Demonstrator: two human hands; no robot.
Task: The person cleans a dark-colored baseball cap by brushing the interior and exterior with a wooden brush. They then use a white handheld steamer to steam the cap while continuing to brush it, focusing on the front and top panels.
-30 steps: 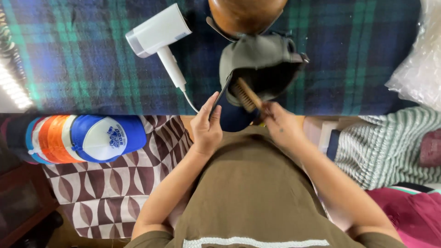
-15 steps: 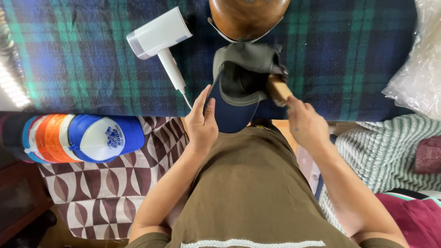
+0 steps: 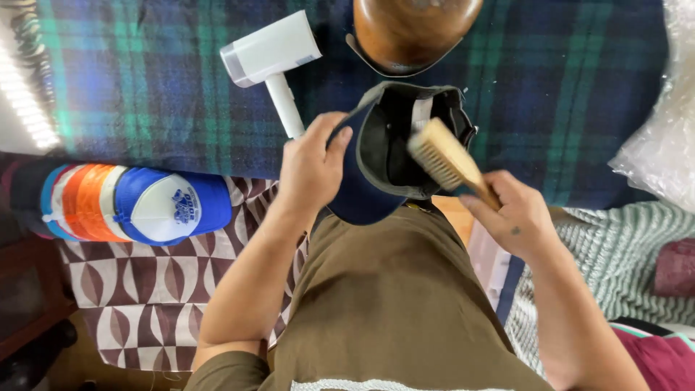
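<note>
we hold a dark navy cap (image 3: 376, 174) upside down just above our lap, at the near edge of the plaid blanket (image 3: 145, 94), its open inside turned up toward us. our left hand (image 3: 310, 170) is clamped on the cap's brim, thumb on top and fingers wrapped beneath. our right hand (image 3: 510, 217) is closed around the handle of a wooden brush (image 3: 443, 158), whose pale bristle head lies over the cap's rim and dark lining

just beyond the cap stands a rounded brown wooden form (image 3: 413, 29), near the crown but apart from it. to its left a white hair dryer (image 3: 271, 61) lies on the blanket, its handle pointing toward our left hand. nothing lies between the brush and the cap's inside. well to the left, a stack of caps (image 3: 134, 203) in blue, white and orange rests on its side on a patterned brown-and-white cloth (image 3: 145, 304). crinkled clear plastic (image 3: 662, 145) sits at the far right, with striped green-and-white fabric (image 3: 622, 253) below it

half a second ago the brush was drawn off to the right of the cap; now its head has come back over the opening, and the cap sits tilted further toward us

the blanket is a blue-and-green tartan, and a bright strip of light (image 3: 29, 101) runs along the left edge
</note>
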